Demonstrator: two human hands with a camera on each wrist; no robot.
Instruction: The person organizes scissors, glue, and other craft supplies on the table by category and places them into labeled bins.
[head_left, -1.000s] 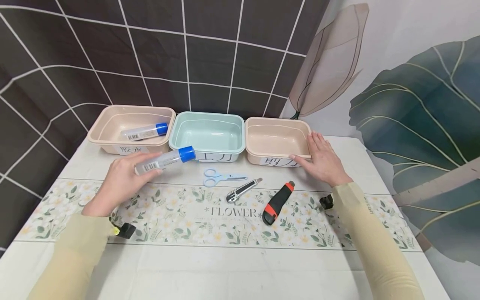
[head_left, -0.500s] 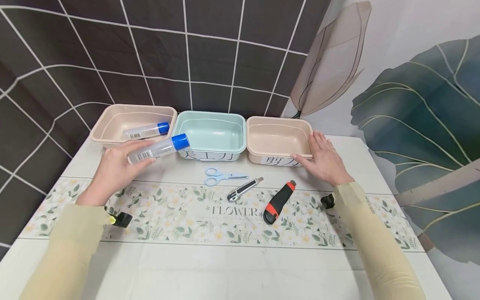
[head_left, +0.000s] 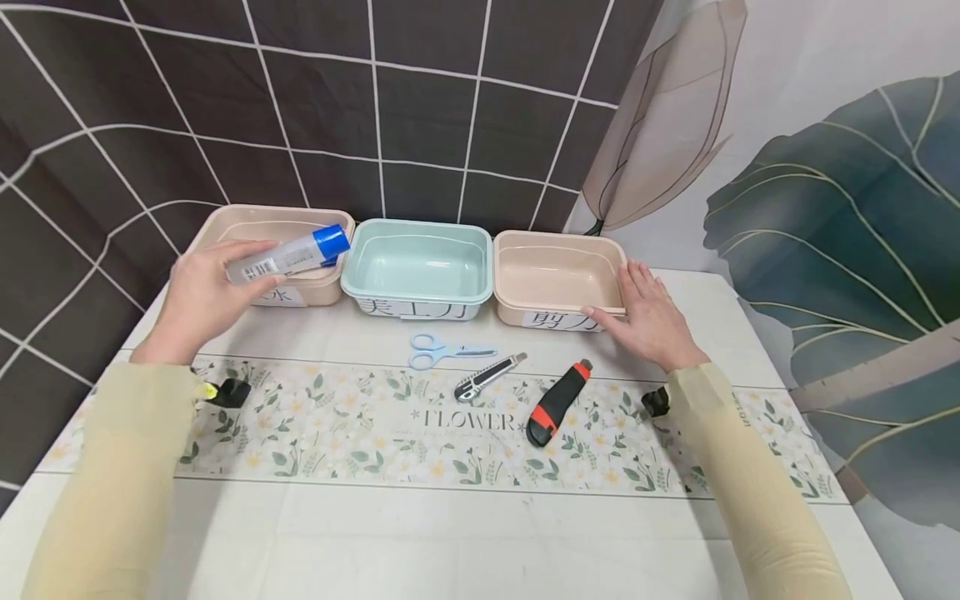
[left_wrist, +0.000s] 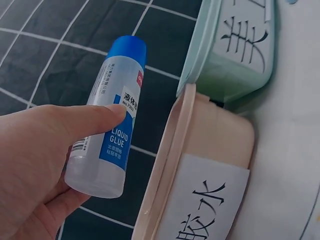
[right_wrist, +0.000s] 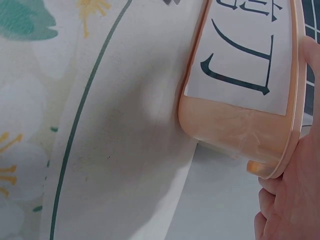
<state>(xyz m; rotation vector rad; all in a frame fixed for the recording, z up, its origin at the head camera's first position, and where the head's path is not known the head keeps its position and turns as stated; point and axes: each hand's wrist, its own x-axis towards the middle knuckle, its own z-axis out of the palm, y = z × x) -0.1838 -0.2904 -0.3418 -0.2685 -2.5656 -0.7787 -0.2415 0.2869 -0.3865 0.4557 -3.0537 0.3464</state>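
Note:
My left hand (head_left: 201, 287) grips a clear liquid glue bottle (left_wrist: 107, 120) with a blue cap, thumb across its label. It holds the bottle tilted above the left pink bin (head_left: 315, 290), whose front carries a paper label. A second glue bottle inside that bin is mostly hidden behind the held one. My right hand (head_left: 651, 321) rests against the right end of the other pink bin (head_left: 558, 321), fingers straight along its side and thumb at the front rim. In the right wrist view that bin's labelled front (right_wrist: 235, 125) shows beside the hand.
Between the pink bins stands a light blue bin (head_left: 418, 275). In front lie blue scissors (head_left: 450, 352), a small silver-and-black utility knife (head_left: 489, 377) and a larger black-and-red one (head_left: 558, 404). A dark tiled wall covering (head_left: 420, 108) rises behind the bins.
My left hand has carried the glue bottle up and left, from in front of the bins to over the left pink bin. The right hand stays at its bin.

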